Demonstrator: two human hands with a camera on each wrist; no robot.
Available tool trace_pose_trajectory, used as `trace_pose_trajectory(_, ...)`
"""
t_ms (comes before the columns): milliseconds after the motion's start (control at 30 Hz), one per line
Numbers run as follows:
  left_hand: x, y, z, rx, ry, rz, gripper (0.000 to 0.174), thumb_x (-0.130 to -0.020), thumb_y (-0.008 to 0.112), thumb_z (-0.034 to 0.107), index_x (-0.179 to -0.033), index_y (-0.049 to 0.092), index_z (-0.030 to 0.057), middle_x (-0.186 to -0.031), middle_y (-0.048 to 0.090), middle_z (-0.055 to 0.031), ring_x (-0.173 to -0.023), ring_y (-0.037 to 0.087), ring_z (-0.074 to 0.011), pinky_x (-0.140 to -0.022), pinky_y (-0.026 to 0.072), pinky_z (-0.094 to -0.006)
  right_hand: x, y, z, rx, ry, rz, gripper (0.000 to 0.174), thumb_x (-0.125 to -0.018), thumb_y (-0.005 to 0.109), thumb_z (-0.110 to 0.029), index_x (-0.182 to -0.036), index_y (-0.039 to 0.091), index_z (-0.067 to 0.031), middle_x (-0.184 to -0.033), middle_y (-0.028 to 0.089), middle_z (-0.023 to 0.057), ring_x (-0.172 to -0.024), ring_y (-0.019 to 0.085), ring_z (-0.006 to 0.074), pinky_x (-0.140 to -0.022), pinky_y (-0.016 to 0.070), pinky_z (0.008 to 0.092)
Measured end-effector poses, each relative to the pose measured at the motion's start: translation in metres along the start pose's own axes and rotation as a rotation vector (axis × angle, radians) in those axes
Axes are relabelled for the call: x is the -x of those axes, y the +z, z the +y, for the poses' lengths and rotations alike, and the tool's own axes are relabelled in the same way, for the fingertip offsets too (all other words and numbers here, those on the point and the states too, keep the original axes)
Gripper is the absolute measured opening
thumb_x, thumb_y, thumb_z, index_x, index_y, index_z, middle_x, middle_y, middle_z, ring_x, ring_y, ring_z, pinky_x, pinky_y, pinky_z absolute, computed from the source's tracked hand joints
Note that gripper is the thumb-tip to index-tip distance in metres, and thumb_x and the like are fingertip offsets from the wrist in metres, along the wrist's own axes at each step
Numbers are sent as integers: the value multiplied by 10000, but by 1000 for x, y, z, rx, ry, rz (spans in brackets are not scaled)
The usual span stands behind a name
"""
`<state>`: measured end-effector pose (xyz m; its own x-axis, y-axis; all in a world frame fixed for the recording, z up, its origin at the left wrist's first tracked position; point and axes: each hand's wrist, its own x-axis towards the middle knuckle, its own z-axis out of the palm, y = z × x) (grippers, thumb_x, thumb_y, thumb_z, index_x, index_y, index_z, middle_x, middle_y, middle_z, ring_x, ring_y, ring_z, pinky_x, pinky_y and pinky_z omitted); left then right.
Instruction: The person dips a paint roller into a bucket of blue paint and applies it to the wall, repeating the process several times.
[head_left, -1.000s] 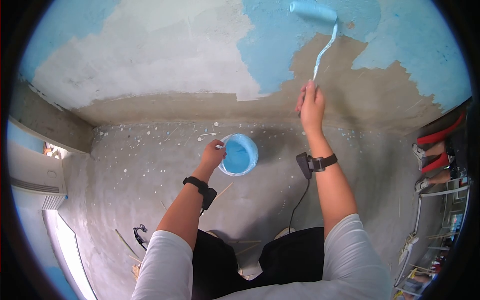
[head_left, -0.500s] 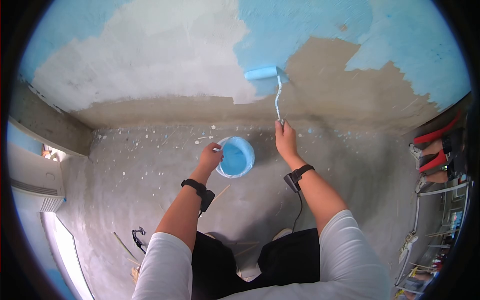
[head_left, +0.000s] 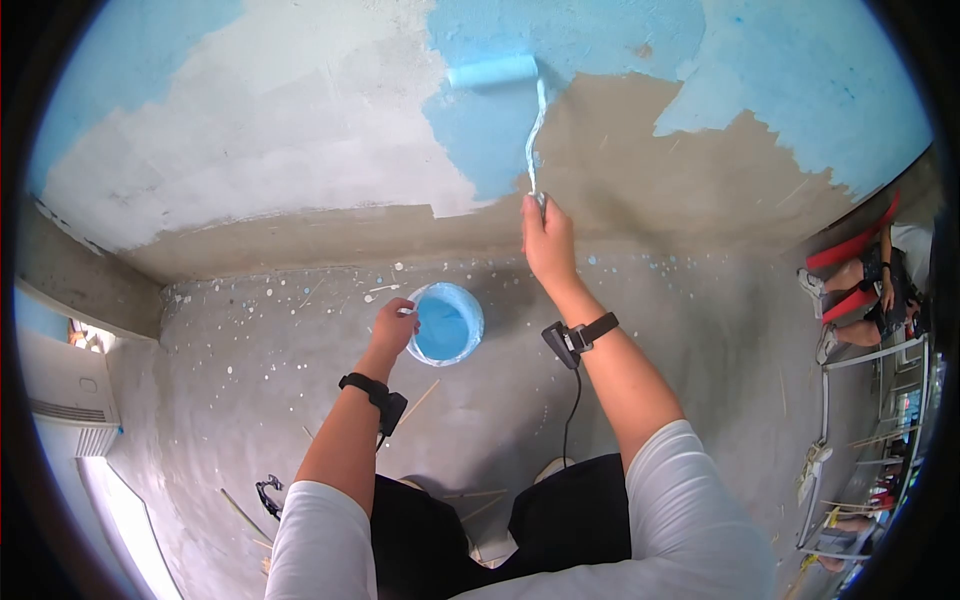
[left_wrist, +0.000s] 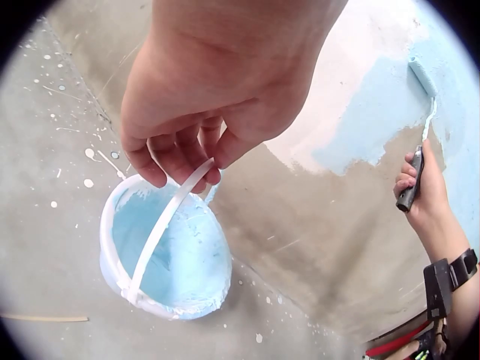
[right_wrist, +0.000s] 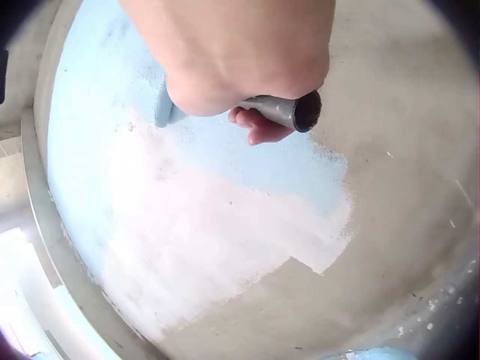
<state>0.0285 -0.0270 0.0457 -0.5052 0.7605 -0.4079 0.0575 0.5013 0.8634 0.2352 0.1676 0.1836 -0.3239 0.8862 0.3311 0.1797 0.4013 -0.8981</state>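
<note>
Your right hand [right_wrist: 232,52] covering most of the roller handle [right_wrist: 289,111], roller sleeve [right_wrist: 161,105] half hidden behind it, seated person [head_left: 865,290] clipped by the edge

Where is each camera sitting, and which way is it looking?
Head: worn on the head, looking down at the wall, both arms, left hand, right hand and lap.
Left wrist: on the left wrist, facing the bucket whose handle that hand grips.
Right wrist: on the right wrist, facing the wall past that hand gripping the roller.
Head and left wrist both show bucket and roller.
</note>
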Motion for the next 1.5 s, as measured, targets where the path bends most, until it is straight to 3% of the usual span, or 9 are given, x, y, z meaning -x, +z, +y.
trace_pose_trajectory(67, 5, -2, 5, 9, 4, -9, 235, -839, 634, 71, -1064, 627, 2, -776, 699, -116, -656, 673, -174, -618, 533, -305, 12, 8, 20, 33, 15, 77, 299, -981, 550, -257, -841, 532, 7, -612, 526, 161, -531, 519, 305, -534, 404, 388)
trace_pose_trajectory(167, 6, -2, 5, 7, -2, -4, 238, -842, 632, 76, -1069, 625, 5, -781, 701, -117, -671, 678, -175, -630, 537, -308, 33, -1, 47, 210, -4, 103, 294, -977, 551, -259, -852, 540, 7, -645, 558, 187, -570, 536, 374, -550, 418, 418)
trace_pose_trajectory(400, 3, 0, 3, -27, 16, -12, 238, -849, 625, 81, -1074, 614, 7, -787, 703, -119, -680, 683, -178, -636, 539, -314, 46, -27, 91, 307, 64, -12, 284, -973, 558, -261, -874, 555, 5, -656, 563, 190, -595, 548, 383, -564, 423, 424)
trace_pose_trajectory(500, 4, 1, 6, -53, 20, -12, 239, -848, 626, 79, -1074, 610, 5, -787, 703, -123, -677, 681, -179, -630, 536, -312, 41, -26, 86, 189, 157, -55, 262, -968, 564, -254, -912, 554, 2, -642, 555, 178, -588, 547, 369, -565, 422, 420)
trace_pose_trajectory(667, 1, 0, 0, -12, 16, -8, 238, -841, 634, 72, -1065, 609, -1, -773, 694, -123, -658, 669, -175, -611, 524, -306, 21, -20, 49, 77, -108, -61, 246, -943, 585, -175, -1092, 484, -7, -768, 601, 171, -645, 588, 333, -601, 456, 388)
trace_pose_trajectory(867, 2, 1, 3, -15, -9, -3, 225, -840, 640, 70, -1053, 616, 3, -761, 690, -114, -644, 663, -170, -603, 522, -305, 10, -8, -28, 23, -264, -144, 307, -927, 605, -124, -1168, 455, -6, -824, 625, 173, -685, 603, 328, -646, 483, 376)
trace_pose_trajectory(1033, 6, 1, 9, -5, -18, -5, 213, -847, 632, 65, -1050, 618, 2, -767, 686, -112, -655, 657, -167, -609, 514, -298, 3, -6, -72, -261, -183, -178, 305, -964, 578, -125, -1232, 487, -13, -773, 608, 27, -611, 521, 70, -565, 423, 233)
trace_pose_trajectory(1300, 2, -1, -1, 16, 21, -21, 230, -847, 633, 84, -1062, 617, 4, -778, 698, -132, -662, 676, -178, -618, 532, -309, -6, -14, -132, -545, -9, -87, 295, -1014, 498, -140, -1284, 496, -22, -732, 535, -10, -549, 395, 13, -470, 324, 195)
trace_pose_trajectory(1500, 3, -2, -2, -15, 20, -9, 227, -848, 632, 87, -1059, 620, 5, -770, 698, -133, -655, 677, -179, -613, 534, -311, -9, -6, -134, -605, 10, -85, 309, -1026, 470, -154, -1312, 491, -42, -754, 517, -10, -550, 399, 20, -471, 334, 194)
